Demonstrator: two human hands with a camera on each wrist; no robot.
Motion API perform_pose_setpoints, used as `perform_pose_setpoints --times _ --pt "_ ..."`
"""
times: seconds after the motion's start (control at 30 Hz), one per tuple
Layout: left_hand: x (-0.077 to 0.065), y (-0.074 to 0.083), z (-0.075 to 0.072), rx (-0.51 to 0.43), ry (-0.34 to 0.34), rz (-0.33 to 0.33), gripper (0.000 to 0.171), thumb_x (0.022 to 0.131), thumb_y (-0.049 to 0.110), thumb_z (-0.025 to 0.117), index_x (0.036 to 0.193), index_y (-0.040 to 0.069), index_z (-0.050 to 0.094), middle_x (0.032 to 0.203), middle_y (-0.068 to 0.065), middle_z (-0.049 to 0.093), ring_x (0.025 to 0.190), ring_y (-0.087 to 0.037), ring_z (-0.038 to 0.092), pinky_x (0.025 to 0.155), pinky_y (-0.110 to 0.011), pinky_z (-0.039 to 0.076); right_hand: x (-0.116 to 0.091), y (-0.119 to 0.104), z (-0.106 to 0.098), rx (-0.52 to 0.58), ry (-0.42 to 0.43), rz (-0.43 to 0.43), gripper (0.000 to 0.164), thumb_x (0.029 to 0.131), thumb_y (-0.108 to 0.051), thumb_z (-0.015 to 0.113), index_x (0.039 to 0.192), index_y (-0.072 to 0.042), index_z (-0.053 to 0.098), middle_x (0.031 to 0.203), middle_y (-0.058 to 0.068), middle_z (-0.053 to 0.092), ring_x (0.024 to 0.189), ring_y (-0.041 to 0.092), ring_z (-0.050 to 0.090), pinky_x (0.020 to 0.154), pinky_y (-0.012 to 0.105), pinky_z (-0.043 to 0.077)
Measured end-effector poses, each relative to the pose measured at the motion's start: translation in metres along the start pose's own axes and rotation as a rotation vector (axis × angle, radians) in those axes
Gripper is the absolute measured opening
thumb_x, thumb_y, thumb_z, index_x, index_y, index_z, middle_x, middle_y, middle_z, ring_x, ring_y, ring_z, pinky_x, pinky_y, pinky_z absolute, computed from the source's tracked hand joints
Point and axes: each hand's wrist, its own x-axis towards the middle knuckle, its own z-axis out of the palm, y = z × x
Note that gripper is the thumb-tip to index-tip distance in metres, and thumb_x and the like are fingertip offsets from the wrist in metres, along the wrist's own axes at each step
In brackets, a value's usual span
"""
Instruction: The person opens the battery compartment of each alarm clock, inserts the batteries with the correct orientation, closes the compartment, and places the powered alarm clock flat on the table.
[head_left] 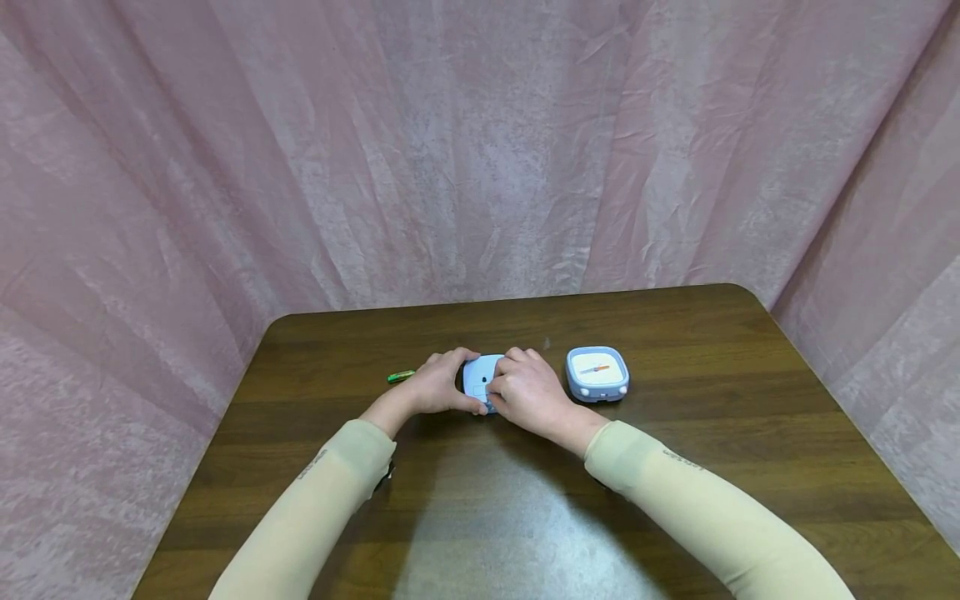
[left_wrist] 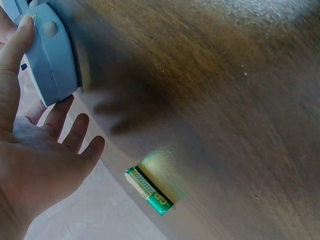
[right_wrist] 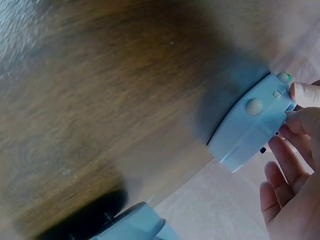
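Note:
A light blue alarm clock point(head_left: 480, 373) lies on the table with its back up; a small dark knob and the outline of a battery cover show there. My left hand point(head_left: 441, 385) grips its left side, thumb at the near edge and fingers at the far edge. Above the clock's right part is my right hand point(head_left: 529, 392), its fingers bent and its thumb and forefinger at the battery cover by the near edge. In the right wrist view the clock point(right_wrist: 250, 120) shows a round foot on its side. The right fingertips partly hide the cover.
A green battery point(left_wrist: 149, 191) lies on the wooden table left of my left hand. To the right of my right hand sits a second blue clock point(head_left: 597, 372), its white dial up with an orange hand. A pink curtain point(head_left: 480, 167) hangs behind the table's far edge.

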Motion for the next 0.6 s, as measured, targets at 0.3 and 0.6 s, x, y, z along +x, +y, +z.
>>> perform_pose_setpoints --times 0.3,0.6 --pt "0.0004 0.0006 0.0004 0.017 0.0 -0.011 0.101 0.074 0.057 0.088 0.155 0.019 0.041 0.15 -0.002 0.047 0.135 -0.029 0.038 0.104 -0.048 0.04 0.0005 -0.0005 -0.0001 0.001 0.008 -0.007 0.005 0.085 -0.022 0.083 0.085 -0.018 0.084 0.085 -0.002 0.066 0.087 0.021 0.056 0.073 0.037 0.041" --pt "0.0 0.0039 -0.0015 0.022 -0.01 -0.009 0.1 0.075 0.057 0.087 0.155 0.018 0.04 0.15 -0.003 0.047 0.136 -0.03 0.038 0.104 -0.049 0.04 0.0005 -0.0005 -0.0009 -0.001 0.0 -0.001 0.003 0.086 -0.021 0.082 0.084 -0.019 0.083 0.084 -0.002 0.066 0.086 0.021 0.055 0.073 0.037 0.04"
